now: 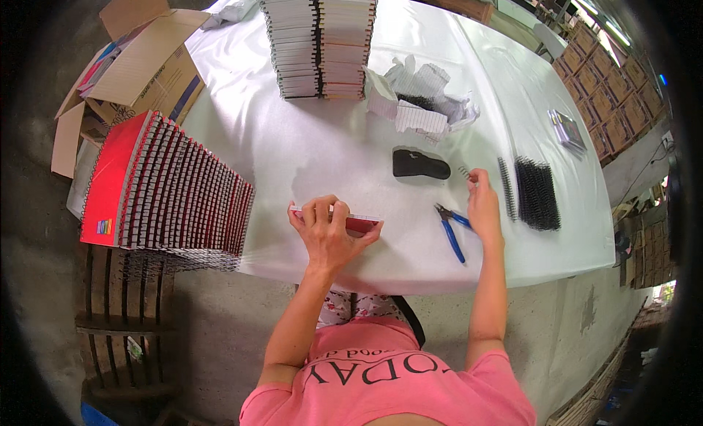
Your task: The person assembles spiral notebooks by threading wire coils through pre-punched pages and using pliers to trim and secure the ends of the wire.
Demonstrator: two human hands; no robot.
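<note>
My left hand [323, 233] grips a red-covered notebook [362, 224], standing nearly edge-on above the table's front part. In my right hand [482, 200] a thin dark spiral coil [464, 173] is pinched, its end sticking out to the left of the fingertips. Just left of that hand lie cutting pliers [451, 236] with blue handles, partly covered by the wrist. A black object [420, 165] with a rounded end rests beyond them. To the right are a single black coil [507, 188] and a bundle of black coils [537, 194].
Red spiral-bound notebooks [176, 192] form a long stack at left. Tall notebook stacks [318, 49] stand at the back, beside crumpled paper [425, 96]. An open cardboard box [139, 75] is far left. A small clear packet [566, 130] lies far right on the white-covered table [351, 151].
</note>
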